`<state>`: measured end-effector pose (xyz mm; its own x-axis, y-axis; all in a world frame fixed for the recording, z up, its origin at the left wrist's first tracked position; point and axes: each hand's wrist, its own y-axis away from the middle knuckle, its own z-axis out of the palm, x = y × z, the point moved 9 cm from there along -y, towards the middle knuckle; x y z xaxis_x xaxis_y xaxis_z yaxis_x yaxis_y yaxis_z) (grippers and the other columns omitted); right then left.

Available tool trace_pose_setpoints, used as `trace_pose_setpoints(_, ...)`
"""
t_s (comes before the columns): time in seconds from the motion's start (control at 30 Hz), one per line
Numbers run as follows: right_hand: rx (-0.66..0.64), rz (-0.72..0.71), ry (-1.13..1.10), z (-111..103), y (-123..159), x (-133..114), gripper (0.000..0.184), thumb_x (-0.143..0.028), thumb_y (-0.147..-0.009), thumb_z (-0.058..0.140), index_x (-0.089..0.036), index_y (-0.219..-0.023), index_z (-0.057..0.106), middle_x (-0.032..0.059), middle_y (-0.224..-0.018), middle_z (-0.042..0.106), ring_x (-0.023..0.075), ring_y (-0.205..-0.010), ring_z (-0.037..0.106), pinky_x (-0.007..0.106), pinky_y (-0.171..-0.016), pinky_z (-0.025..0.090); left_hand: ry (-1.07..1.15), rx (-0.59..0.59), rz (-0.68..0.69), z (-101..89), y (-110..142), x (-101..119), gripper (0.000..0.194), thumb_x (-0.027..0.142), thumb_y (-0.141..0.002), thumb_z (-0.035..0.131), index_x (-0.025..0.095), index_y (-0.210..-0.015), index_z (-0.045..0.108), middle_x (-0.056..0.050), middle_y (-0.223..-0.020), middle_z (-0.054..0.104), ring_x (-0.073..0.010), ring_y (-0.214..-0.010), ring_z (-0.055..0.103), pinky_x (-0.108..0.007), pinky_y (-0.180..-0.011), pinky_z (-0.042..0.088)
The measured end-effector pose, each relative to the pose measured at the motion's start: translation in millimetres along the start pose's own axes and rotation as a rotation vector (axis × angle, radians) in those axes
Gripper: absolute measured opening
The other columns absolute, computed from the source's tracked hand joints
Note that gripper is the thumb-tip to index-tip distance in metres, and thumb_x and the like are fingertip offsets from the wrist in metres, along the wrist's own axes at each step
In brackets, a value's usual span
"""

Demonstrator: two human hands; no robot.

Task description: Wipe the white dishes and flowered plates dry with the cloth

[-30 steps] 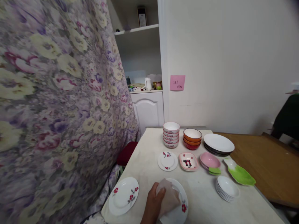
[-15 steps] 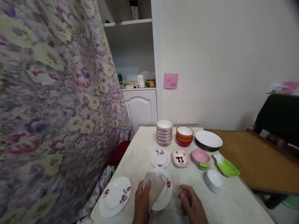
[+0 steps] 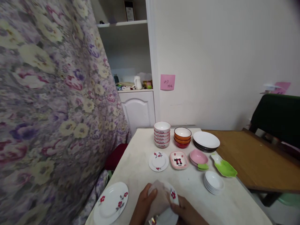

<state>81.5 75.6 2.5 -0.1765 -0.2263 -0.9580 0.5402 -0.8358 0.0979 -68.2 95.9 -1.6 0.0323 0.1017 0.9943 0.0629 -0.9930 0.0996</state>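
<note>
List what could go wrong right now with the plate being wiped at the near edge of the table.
1. The flowered plate sits near the table's front edge under both hands; a hard push of the cloth by the left hand might slide it off.
2. The second flowered plate lies at the table's left corner, close to the left forearm, and could be knocked.

Two bare hands meet at the bottom edge of the view, close to the body. The left hand [image 3: 143,204] curls its fingers and thumb inward, gripping. The right hand [image 3: 185,211] comes in from the right, fingers bent, its fingertips touching the left hand's
</note>
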Motion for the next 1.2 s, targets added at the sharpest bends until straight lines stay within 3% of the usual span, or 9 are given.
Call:
trace_pose_setpoints(0.13, 0.024, 0.025, 0.094, -7.8, -1.7, 0.5, 0.058, -0.066, -0.068, 0.061, -0.014, -0.092, 0.063, 0.0019, -0.06, 0.065, 0.0081, -0.038, 0.047, 0.019, -0.037, 0.035, 0.085, 0.001, -0.023, 10.4, -0.8, -0.3, 0.036, 0.052, -0.074, 0.06, 0.018, -0.087, 0.059, 0.002, -0.069, 0.064, -0.016, -0.063, 0.058, -0.026, -0.059, 0.044)
trace_pose_setpoints(0.33, 0.335, -0.086, 0.095, -20.0, -7.3, 23.5, 0.068, -0.069, -0.069, 0.057, -0.01, -0.103, 0.061, 0.0084, -0.074, 0.07, 0.0181, -0.059, 0.06, 0.03, -0.056, 0.048, 0.021, 0.369, -0.085, -3.3, 26.7, 1.0, 0.042, 0.056, -0.078, 0.049, 0.018, -0.096, 0.056, -0.003, -0.082, 0.067, -0.0236, -0.083, 0.063, -0.034, -0.077, 0.048)
trace_pose_setpoints(0.57, -0.175, -0.075, 0.056, 12.8, 8.6, -27.5, 0.05, -0.052, -0.075, 0.063, -0.015, -0.108, 0.065, 0.004, -0.081, 0.071, 0.0167, -0.068, 0.061, 0.029, -0.068, 0.048, -0.152, -0.07, 0.06, 11.9, 14.6, 33.7, 0.022, 0.041, -0.075, 0.06, 0.019, -0.078, 0.058, 0.004, -0.068, 0.061, -0.0154, -0.067, 0.055, -0.026, -0.063, 0.042)
trace_pose_setpoints(0.67, 0.004, -0.139, 0.106, 5.2, 2.5, -27.3, 0.054, -0.057, -0.075, 0.06, -0.013, -0.106, 0.066, 0.0068, -0.083, 0.072, 0.0206, -0.073, 0.062, 0.034, -0.072, 0.05, -0.126, 0.099, 0.029, 4.1, 17.6, 29.5, 0.027, 0.045, -0.078, 0.055, 0.019, -0.082, 0.058, 0.001, -0.073, 0.065, -0.018, -0.073, 0.059, -0.028, -0.07, 0.045)
trace_pose_setpoints(0.8, 0.333, -0.128, 0.145, -17.7, 1.4, 4.6, 0.065, -0.065, -0.069, 0.06, -0.013, -0.107, 0.065, 0.0122, -0.09, 0.072, 0.0278, -0.087, 0.063, 0.04, -0.082, 0.049, -0.121, 0.352, -0.041, -3.4, 33.3, 18.8, 0.034, 0.05, -0.079, 0.049, 0.019, -0.086, 0.06, -0.003, -0.078, 0.07, -0.0225, -0.079, 0.062, -0.031, -0.075, 0.047)
trace_pose_setpoints(0.87, 0.324, -0.095, 0.134, -22.4, 4.0, 10.5, 0.064, -0.065, -0.067, 0.062, -0.014, -0.106, 0.066, 0.0118, -0.089, 0.072, 0.0284, -0.089, 0.063, 0.04, -0.082, 0.049, -0.129, 0.274, -0.019, 1.4, 32.2, 23.3, 0.034, 0.05, -0.077, 0.052, 0.019, -0.084, 0.061, -0.002, -0.075, 0.069, -0.022, -0.077, 0.062, -0.031, -0.073, 0.047)
trace_pose_setpoints(1.03, -0.009, -0.03, 0.098, -7.5, 5.0, -7.2, 0.058, -0.057, -0.064, 0.069, -0.014, -0.102, 0.067, 0.006, -0.08, 0.072, 0.0229, -0.077, 0.063, 0.034, -0.072, 0.051, -0.152, -0.099, 0.039, 18.0, 19.7, 37.6, 0.024, 0.043, -0.073, 0.061, 0.019, -0.078, 0.059, 0.003, -0.067, 0.061, -0.0156, -0.066, 0.055, -0.026, -0.062, 0.042)
trace_pose_setpoints(1.1, -0.003, -0.071, 0.09, -5.2, 1.4, -10.8, 0.057, -0.058, -0.067, 0.067, -0.013, -0.102, 0.067, 0.0076, -0.084, 0.072, 0.0239, -0.079, 0.064, 0.036, -0.073, 0.051, -0.147, -0.066, 0.035, 15.5, 17.9, 33.4, 0.025, 0.043, -0.075, 0.059, 0.019, -0.081, 0.058, 0.003, -0.069, 0.061, -0.0161, -0.068, 0.056, -0.026, -0.064, 0.043)
trace_pose_setpoints(1.2, 0.189, -0.152, 0.088, -13.8, -2.0, -0.1, 0.063, -0.06, -0.069, 0.063, -0.012, -0.109, 0.064, 0.0136, -0.102, 0.071, 0.0301, -0.098, 0.063, 0.043, -0.087, 0.049, -0.175, 0.2, -0.019, 0.0, 22.6, 15.7, 0.035, 0.05, -0.079, 0.049, 0.018, -0.089, 0.057, -0.003, -0.08, 0.067, -0.0218, -0.081, 0.06, -0.032, -0.077, 0.045)
